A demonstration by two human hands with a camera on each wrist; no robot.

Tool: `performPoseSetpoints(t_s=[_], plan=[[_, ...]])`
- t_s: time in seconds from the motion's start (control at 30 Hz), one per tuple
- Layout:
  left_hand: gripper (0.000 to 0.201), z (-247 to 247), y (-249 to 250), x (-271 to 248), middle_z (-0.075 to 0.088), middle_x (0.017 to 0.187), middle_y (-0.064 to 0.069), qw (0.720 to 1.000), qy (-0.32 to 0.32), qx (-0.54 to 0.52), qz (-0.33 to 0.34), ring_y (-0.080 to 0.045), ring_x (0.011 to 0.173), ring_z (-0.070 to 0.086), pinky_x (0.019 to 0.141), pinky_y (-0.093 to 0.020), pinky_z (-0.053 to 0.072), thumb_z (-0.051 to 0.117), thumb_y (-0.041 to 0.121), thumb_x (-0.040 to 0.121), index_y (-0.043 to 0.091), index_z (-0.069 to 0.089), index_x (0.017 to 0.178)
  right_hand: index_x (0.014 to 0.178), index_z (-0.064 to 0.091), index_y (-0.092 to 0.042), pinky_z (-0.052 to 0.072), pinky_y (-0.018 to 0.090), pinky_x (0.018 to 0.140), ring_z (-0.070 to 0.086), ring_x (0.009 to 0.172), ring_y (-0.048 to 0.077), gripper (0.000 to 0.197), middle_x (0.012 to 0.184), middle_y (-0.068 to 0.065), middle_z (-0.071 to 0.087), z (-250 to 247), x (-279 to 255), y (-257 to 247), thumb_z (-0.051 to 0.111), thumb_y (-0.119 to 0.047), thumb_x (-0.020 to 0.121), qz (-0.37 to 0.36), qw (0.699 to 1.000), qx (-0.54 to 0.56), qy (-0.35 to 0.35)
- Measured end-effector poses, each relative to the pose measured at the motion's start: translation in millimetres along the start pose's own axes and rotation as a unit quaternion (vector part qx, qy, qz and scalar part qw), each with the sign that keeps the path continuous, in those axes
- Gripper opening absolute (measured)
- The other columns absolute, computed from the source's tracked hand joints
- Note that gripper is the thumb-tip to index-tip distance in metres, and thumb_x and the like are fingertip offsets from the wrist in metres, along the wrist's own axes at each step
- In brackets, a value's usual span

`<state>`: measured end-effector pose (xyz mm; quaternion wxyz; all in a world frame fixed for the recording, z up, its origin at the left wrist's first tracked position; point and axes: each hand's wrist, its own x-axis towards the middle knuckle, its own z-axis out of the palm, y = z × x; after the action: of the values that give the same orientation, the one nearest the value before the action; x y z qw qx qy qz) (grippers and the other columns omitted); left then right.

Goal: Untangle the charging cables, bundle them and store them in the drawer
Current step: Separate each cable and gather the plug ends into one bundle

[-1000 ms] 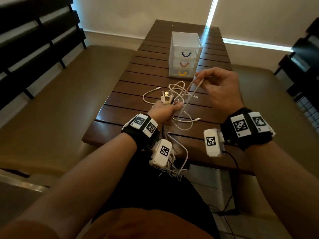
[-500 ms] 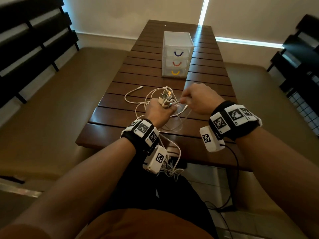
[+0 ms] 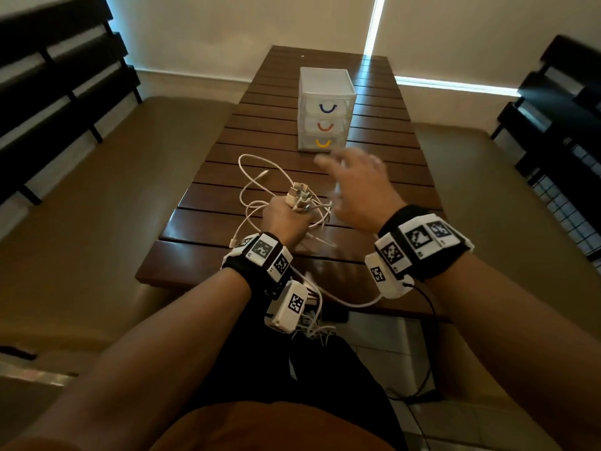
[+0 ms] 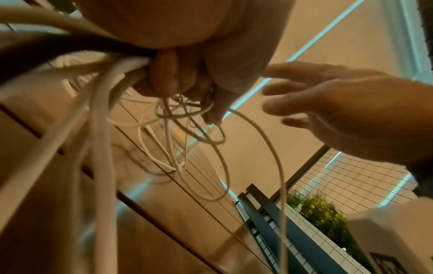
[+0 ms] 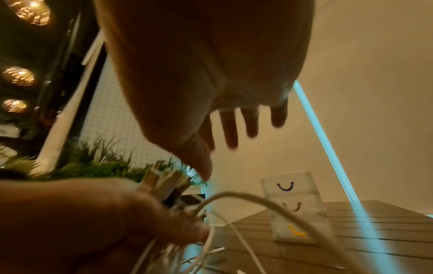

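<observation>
A tangle of white charging cables lies on the near part of the slatted wooden table. My left hand grips a bunch of them, with their plug ends sticking up above the fist; in the left wrist view loops of the cables hang below my curled fingers. My right hand hovers blurred just right of the bunch, fingers spread, holding nothing. In the right wrist view my right hand's fingers are straight and empty. A small clear three-drawer unit stands farther back, all drawers closed.
Padded benches run along both long sides of the table, with dark slatted backrests behind them. One cable end hangs over the table's near edge toward my lap. A pale wall closes the far end.
My right hand has let go of the cable it was pinching and has lifted away with fingers spread, toward the drawers. My left hand still grips the bunch.
</observation>
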<state>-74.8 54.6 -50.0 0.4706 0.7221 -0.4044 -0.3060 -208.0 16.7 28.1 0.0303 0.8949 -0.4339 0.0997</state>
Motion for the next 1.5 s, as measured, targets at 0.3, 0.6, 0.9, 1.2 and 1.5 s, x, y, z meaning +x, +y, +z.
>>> performPoseSetpoints(t_s=[0.3, 0.6, 0.9, 1.2, 1.5], plan=[[0.006, -6, 6, 3, 0.070, 0.075, 0.003, 0.996, -0.041, -0.072, 0.012, -0.009, 0.069, 0.065, 0.062, -0.025, 0.052, 0.074, 0.021, 0.082, 0.019, 0.069, 0.079, 0.099, 0.071, -0.024, 0.052, 0.039, 0.080, 0.063, 0.090, 0.022, 0.026, 0.095, 0.003, 0.071, 18, 6, 13, 0.047, -0.035, 0.097, 0.038, 0.984, 0.173, -0.012], [0.010, -3, 16, 15, 0.065, 0.070, 0.004, 0.995, -0.062, -0.064, -0.037, -0.006, 0.057, 0.058, 0.052, -0.021, 0.044, 0.074, 0.021, 0.080, 0.014, 0.072, 0.087, 0.079, 0.061, -0.025, 0.045, 0.039, 0.056, 0.047, 0.055, 0.019, 0.021, 0.057, -0.007, 0.049, -3, 4, 33, 0.047, -0.029, 0.094, 0.108, 0.837, 0.434, 0.315], [0.007, -5, 9, 19, 0.073, 0.081, 0.003, 0.999, -0.032, -0.012, -0.038, -0.015, 0.082, 0.069, 0.078, -0.032, 0.057, 0.077, 0.028, 0.075, 0.026, 0.070, 0.073, 0.084, 0.057, -0.027, 0.051, 0.045, 0.071, 0.057, 0.073, 0.021, 0.020, 0.075, -0.002, 0.058, -22, 0, 64, 0.040, -0.028, 0.095, 0.208, 0.821, 0.373, 0.380], [0.015, 6, 20, 4, 0.072, 0.087, 0.002, 0.996, -0.036, 0.059, 0.048, -0.016, 0.085, 0.065, 0.072, -0.027, 0.050, 0.072, 0.034, 0.079, 0.020, 0.073, 0.086, 0.124, 0.055, -0.025, 0.018, 0.054, 0.114, 0.048, 0.124, 0.024, 0.030, 0.124, 0.003, 0.059, 22, -8, 3, 0.048, -0.027, 0.094, 0.020, 0.998, -0.028, -0.054], [0.008, -1, 19, 10, 0.072, 0.076, 0.006, 0.999, -0.023, 0.024, 0.016, -0.011, 0.078, 0.067, 0.071, -0.027, 0.055, 0.074, 0.030, 0.074, 0.023, 0.072, 0.074, 0.099, 0.068, -0.017, 0.042, 0.034, 0.074, 0.059, 0.097, 0.029, 0.018, 0.103, 0.006, 0.064, -20, -2, 13, 0.051, -0.019, 0.092, 0.114, 0.983, 0.059, 0.129]])
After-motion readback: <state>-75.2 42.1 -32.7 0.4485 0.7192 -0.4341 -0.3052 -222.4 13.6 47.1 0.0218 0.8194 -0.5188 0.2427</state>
